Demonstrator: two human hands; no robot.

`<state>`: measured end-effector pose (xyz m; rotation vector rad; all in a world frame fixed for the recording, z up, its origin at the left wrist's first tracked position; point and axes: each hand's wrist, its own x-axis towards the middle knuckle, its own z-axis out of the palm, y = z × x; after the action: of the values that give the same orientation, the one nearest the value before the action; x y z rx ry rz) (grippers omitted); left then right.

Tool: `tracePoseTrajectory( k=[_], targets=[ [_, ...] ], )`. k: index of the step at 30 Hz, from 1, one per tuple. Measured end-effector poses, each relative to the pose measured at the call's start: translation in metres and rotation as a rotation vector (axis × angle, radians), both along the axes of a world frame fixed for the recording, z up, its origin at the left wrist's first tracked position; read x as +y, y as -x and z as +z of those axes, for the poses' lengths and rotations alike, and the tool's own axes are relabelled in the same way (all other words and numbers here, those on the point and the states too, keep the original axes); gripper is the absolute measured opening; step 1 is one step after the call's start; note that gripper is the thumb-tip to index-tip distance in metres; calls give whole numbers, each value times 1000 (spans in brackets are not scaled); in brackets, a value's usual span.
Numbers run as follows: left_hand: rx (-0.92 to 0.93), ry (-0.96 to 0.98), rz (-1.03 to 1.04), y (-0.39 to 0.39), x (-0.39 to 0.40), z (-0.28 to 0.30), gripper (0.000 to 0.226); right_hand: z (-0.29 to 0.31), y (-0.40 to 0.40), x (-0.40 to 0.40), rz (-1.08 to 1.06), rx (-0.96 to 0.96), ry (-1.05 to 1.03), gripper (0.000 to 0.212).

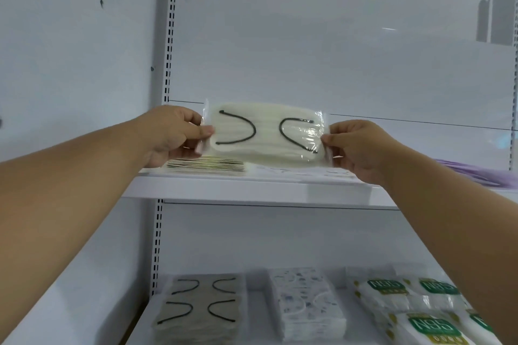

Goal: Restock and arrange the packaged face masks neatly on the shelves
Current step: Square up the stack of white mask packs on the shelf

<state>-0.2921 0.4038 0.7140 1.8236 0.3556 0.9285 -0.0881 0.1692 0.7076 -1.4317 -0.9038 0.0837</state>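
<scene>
head view: left hand (171, 134), right hand (361, 148) pinch ends of packaged mask (266, 134) above upper shelf (252, 187).

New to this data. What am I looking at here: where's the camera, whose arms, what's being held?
There is no robot here. One wide-angle camera sits on a person's head and looks forward and down, so the two bare arms are the wearer's own. The left hand and the right hand each pinch one end of a clear packet holding a pale yellow face mask with black ear loops, stretched flat in front of the upper shelf. Just behind it on that shelf lies a low stack of similar packets, and something purple at the far right. The lower shelf carries a pile with black loops, a patterned pile and green-labelled packets.
</scene>
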Motion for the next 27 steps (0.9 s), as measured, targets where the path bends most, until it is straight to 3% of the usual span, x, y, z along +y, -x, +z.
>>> tracePoseTrajectory(
  k=[4,6,8,12,18,23,27],
  targets=[
    [-69,2,173,3,11,9,12,18,12,24,-129,-67,-14,30],
    [-21,-167,326,4,22,13,20,27,17,39,-187,-185,79,25],
    [53,-353,416,6,30,20,14,35,21,53,-247,-304,192,24],
    [214,-487,462,7,50,37,13,49,29,84,-272,-437,388,23],
    [426,-531,503,-6,92,49,18,69,19,135,-191,-471,546,23],
    [580,-547,484,-19,121,34,21,54,5,161,-138,-515,708,32],
    [662,-584,499,-22,133,27,26,42,-1,172,-107,-529,718,30]
  ],
)
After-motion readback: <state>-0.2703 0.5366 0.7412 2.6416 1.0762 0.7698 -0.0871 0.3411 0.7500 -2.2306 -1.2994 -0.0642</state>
